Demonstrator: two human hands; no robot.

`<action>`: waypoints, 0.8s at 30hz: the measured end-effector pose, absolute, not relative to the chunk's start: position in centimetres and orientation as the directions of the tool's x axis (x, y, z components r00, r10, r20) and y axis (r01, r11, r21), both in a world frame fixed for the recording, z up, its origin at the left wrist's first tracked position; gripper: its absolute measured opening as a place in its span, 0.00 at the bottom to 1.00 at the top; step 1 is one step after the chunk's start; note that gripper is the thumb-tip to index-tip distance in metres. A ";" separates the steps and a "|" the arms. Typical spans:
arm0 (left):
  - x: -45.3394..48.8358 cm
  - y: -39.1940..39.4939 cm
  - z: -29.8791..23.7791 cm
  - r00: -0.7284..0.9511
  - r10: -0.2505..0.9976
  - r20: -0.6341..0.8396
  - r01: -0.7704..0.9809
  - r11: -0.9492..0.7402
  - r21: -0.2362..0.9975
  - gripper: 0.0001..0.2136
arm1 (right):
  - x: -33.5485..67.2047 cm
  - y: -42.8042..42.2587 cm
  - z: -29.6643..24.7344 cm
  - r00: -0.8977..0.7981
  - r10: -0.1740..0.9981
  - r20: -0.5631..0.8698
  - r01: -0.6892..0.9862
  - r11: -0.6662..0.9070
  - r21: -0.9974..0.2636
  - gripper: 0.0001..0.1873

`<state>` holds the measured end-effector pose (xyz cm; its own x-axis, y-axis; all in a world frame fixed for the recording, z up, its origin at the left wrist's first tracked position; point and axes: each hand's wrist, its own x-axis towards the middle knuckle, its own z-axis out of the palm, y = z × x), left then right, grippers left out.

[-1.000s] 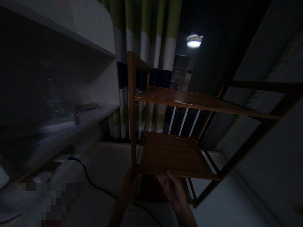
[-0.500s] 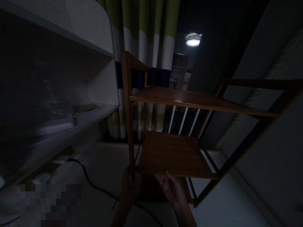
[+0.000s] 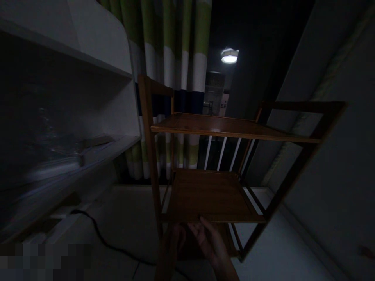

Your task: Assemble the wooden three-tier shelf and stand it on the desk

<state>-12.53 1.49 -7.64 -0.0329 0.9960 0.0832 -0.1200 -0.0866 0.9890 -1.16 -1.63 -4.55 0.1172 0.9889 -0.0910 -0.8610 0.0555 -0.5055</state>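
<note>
A brown wooden shelf rack (image 3: 149, 164) stands in front of me, its flat boards set between upright posts. My right hand (image 3: 211, 244) is at the front edge of the middle shelf (image 3: 211, 195). One finger or the thumb overlaps that edge while the other fingers curl below it. Just left of it, my left hand (image 3: 172, 244) is under the same edge with its fingers curled. Darkness hides whether anything small is between those fingers. The top shelf (image 3: 231, 125) spans the rack higher up. Below the hands, a lower board (image 3: 225, 238) is partly covered.
On the left, a white shelf unit (image 3: 123, 146) holds blurred items. A black cable (image 3: 108, 244) runs across the floor below it. Green, white and navy curtains (image 3: 166, 66) hang behind the rack, beside a dark window with a reflected lamp (image 3: 230, 56). A grey wall stands right.
My left hand has left the rack's front left post and moved right, close to my right hand. My right hand stays at the shelf edge. The view has shifted slightly.
</note>
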 end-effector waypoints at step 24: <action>-13.7 2.8 -7.9 -0.086 0.961 0.264 0.140 -0.251 0.958 0.17 | 7.0 -5.9 -4.1 0.455 0.865 -0.211 -0.719 0.217 -0.660 0.16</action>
